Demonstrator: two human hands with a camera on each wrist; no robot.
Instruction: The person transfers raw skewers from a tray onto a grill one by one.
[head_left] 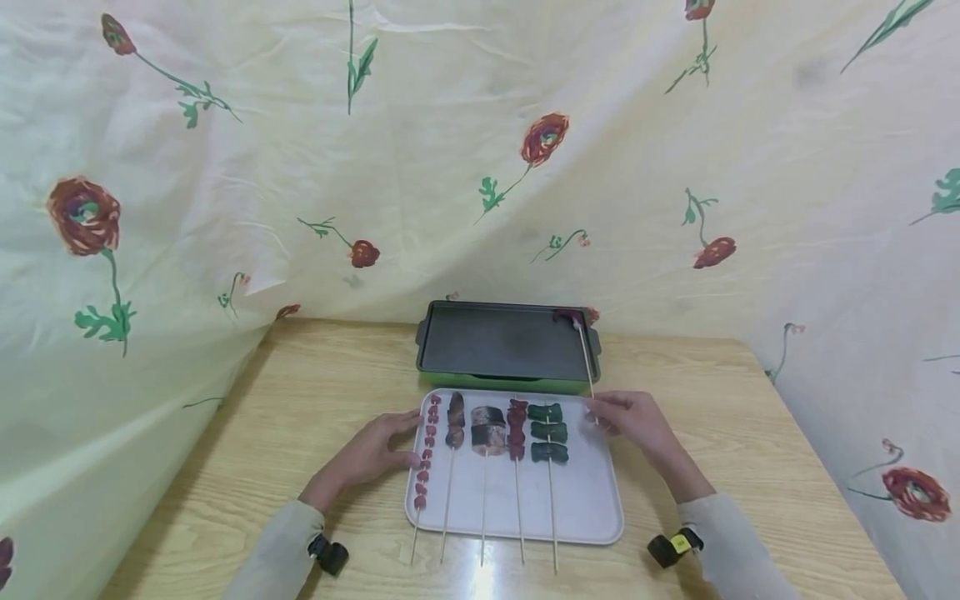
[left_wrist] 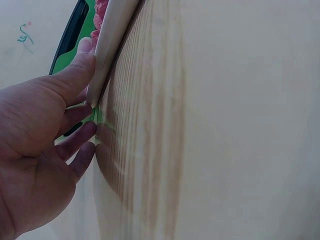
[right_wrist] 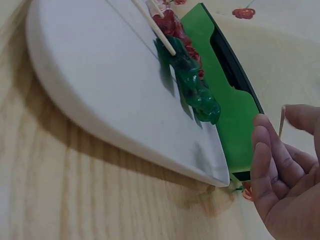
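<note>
My right hand (head_left: 637, 421) pinches the lower end of a skewer (head_left: 586, 354) between thumb and fingers. The skewer's dark red food end lies at the right far corner of a black griddle (head_left: 495, 337) with a green base. My left hand (head_left: 371, 450) holds the left edge of a white tray (head_left: 588, 496), its thumb (left_wrist: 85, 46) at the rim and other fingers beside and below. On the tray lie several skewers: small pink pieces (head_left: 422, 477), brown pieces (head_left: 455, 421), fish-like slices (head_left: 489, 431), red pieces (head_left: 517, 429) and green rolls (head_left: 549, 432).
The griddle stands directly behind the tray on a wooden table (head_left: 315, 367). Bare stick ends (head_left: 556, 558) jut over the tray's near edge. A flowered cloth (head_left: 420, 167) hangs behind the table and at both sides.
</note>
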